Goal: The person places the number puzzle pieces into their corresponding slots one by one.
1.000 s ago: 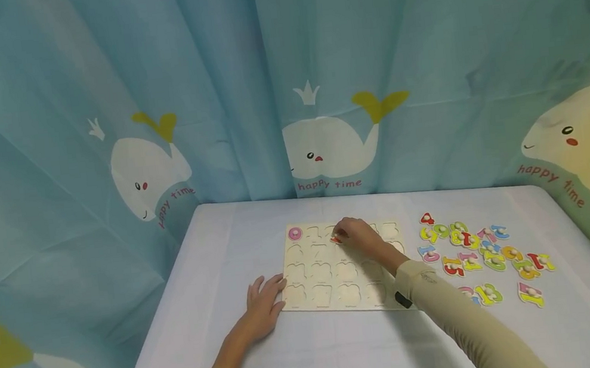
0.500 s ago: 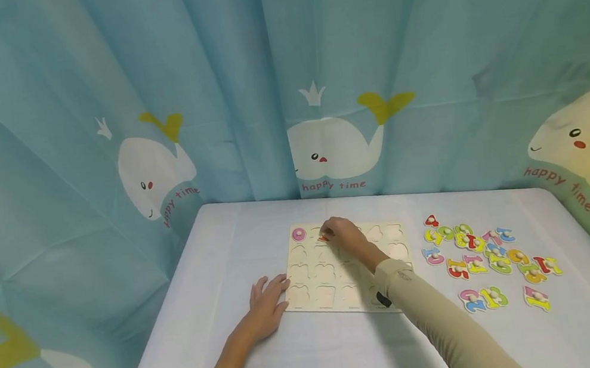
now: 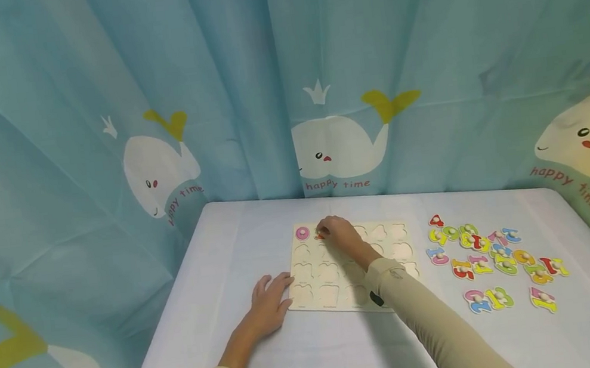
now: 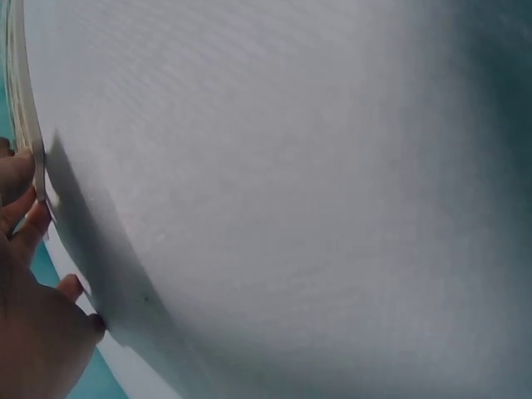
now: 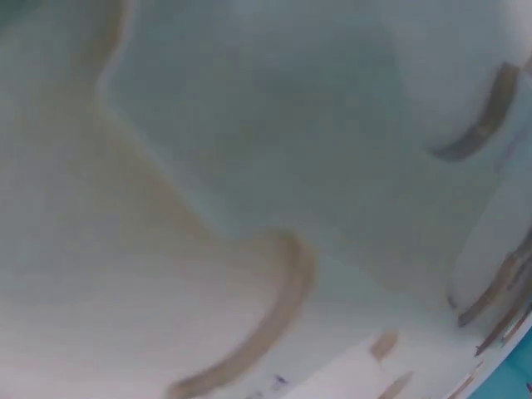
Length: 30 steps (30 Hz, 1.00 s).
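A pale wooden number puzzle board (image 3: 316, 308) with rows of cut-out recesses lies on the table. Its top left recess holds a pink 0 piece (image 3: 302, 233). Just right of that, my right hand (image 3: 342, 236) pinches a small red puzzle piece (image 3: 319, 236) low over the top row; the fingers hide most of it, so I cannot tell its number. My left hand (image 3: 270, 303) rests at the board's left edge with relaxed, spread fingers. In the left wrist view, the left hand's fingertips (image 4: 37, 216) touch that edge. Blurred recesses of the board (image 5: 166, 274) fill the right wrist view.
Several colourful number pieces with knobs lie scattered to the right, among them a red 4 (image 3: 435, 221), a blue and pink 10 (image 3: 437, 256) and a red 15 (image 3: 463, 269). A blue whale-print curtain (image 3: 242, 93) hangs behind the white table (image 3: 226, 245).
My right hand has moved left along the board's top row with the red piece, stopping beside the pink 0. The left hand stays at the board's edge. The head view has shifted slightly.
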Tool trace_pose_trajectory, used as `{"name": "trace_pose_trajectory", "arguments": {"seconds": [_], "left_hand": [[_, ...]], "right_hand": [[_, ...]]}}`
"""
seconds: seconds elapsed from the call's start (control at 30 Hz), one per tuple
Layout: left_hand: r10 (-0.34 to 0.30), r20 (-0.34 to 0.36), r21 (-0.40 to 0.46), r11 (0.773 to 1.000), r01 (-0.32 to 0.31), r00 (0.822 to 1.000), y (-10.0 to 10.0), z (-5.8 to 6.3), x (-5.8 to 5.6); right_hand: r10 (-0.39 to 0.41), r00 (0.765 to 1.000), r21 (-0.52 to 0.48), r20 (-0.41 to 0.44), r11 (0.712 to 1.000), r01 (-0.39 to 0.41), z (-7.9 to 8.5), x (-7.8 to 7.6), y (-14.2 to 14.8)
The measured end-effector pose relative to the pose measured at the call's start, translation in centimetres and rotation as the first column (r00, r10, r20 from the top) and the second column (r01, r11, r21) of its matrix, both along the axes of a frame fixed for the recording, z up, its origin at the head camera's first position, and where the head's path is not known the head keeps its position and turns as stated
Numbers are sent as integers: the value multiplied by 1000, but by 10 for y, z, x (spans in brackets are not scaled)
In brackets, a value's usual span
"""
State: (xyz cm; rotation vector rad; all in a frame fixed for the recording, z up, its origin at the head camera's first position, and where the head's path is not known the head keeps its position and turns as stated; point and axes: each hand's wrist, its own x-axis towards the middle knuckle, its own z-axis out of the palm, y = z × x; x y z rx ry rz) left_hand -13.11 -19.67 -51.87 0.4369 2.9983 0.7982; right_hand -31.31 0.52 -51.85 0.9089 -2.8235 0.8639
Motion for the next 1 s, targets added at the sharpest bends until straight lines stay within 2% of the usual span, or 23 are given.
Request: {"name": "trace_pose_trajectory", "arguments": {"seconds": [0.23, 0.4, 0.53, 0.63, 0.77, 1.0], "left_hand": [[-7, -5, -2, 1000, 7, 1000, 2, -1, 0], [-1, 18, 7, 1000, 1, 1000, 2, -1, 2], [16, 7, 13, 1000, -16, 1000, 2, -1, 2], [15, 17, 23, 1000, -16, 1000, 4, -1, 3], [19, 35, 43, 999, -20, 999, 4, 0, 4], [23, 38, 43, 999, -25, 999, 3, 1, 3]], "right_hand": [[11, 999, -33, -53, 999, -13, -6, 1, 1], [11, 999, -29, -41, 1000, -12, -7, 5, 1], [20, 1000, -65, -13, 998, -21, -8, 5, 3], [-24, 998, -120, 57, 992, 31, -7, 6, 10], [-110, 985, -152, 136, 980, 131, -3, 6, 21], [-179, 974, -99, 140, 976, 193, 5, -1, 55]]}}
